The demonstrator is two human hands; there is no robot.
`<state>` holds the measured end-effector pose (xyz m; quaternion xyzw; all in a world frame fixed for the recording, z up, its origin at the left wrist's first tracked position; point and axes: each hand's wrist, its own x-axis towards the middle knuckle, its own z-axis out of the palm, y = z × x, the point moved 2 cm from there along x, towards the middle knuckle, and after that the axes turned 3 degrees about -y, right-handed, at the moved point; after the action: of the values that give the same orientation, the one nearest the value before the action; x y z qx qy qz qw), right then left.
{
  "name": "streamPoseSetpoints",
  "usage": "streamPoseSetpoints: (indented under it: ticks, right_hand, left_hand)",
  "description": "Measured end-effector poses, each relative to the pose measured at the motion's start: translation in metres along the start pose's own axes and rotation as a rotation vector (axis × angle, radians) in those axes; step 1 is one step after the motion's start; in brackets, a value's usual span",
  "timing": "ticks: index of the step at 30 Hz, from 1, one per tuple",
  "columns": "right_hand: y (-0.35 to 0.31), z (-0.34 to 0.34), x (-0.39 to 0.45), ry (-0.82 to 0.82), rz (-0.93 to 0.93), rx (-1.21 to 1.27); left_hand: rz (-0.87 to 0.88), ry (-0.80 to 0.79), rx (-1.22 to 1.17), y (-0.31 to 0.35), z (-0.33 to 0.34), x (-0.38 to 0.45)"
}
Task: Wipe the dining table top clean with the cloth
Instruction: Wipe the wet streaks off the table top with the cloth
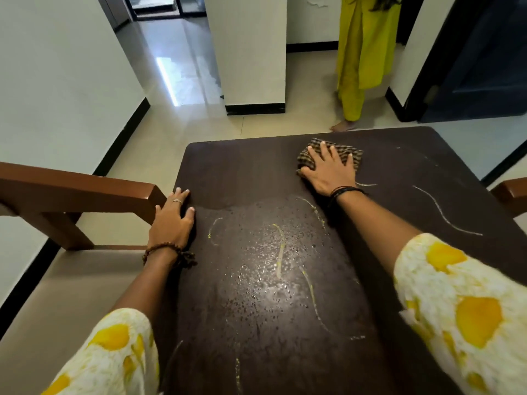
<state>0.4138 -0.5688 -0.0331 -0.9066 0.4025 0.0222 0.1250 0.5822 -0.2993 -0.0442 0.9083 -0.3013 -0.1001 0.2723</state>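
Fingers (328, 153) of right hand (330, 172) spread flat, pressing checked cloth (350, 156) onto dark tabletop (251, 172) nr far edge, right of centre; not gripping, just palm down on it. Left hand (172, 220) flat on tabletop's left edge, fingers extended, holding nothing, beside brown chair (79, 189). Yellowish streaks (281, 252) & wet droplets across middle of tabletop betw both arms; a whitish streak (445, 215) on right side. Area nr left hand's far side looks dull, streak-free. 2nd person in yellow-green clothes (365, 52) stands on floor beyond tabletop.
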Motion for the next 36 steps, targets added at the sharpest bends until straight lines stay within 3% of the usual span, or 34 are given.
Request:
streamPoseSetpoints:
  ticks: [5, 9, 12, 15, 21, 30, 36]
  right_hand:
    - [-0.028, 0.014, -0.038, 0.000, -0.258, -0.094]
    - [0.003, 0.001, -0.049, -0.078, -0.387, -0.131]
    - [0.052, -0.013, -0.046, -0.079, -0.285, -0.111]
    - [0.100, -0.023, -0.038, -0.071, -0.133, -0.086]
    - [0.104, -0.020, -0.022, -0.024, 0.062, -0.031]
    - [0.002, -0.006, 0.043, -0.052, -0.207, -0.075]
    - [0.024, -0.017, 0.071, -0.070, -0.279, -0.066]
  left_hand:
    - [0.098, 0.189, 0.311, 0.021, 0.009, 0.005]
    - [0.272, 0.132, 0.230, 0.089, 0.045, 0.007]
    - [0.356, -0.022, 0.183, 0.141, 0.081, 0.002]
    - [0.307, -0.149, 0.239, 0.155, 0.110, -0.003]
    - [0.274, -0.126, 0.282, 0.151, 0.116, -0.006]
    - [0.233, -0.091, 0.290, 0.153, 0.115, -0.008]
    - [0.231, -0.082, 0.247, 0.152, 0.116, -0.003]
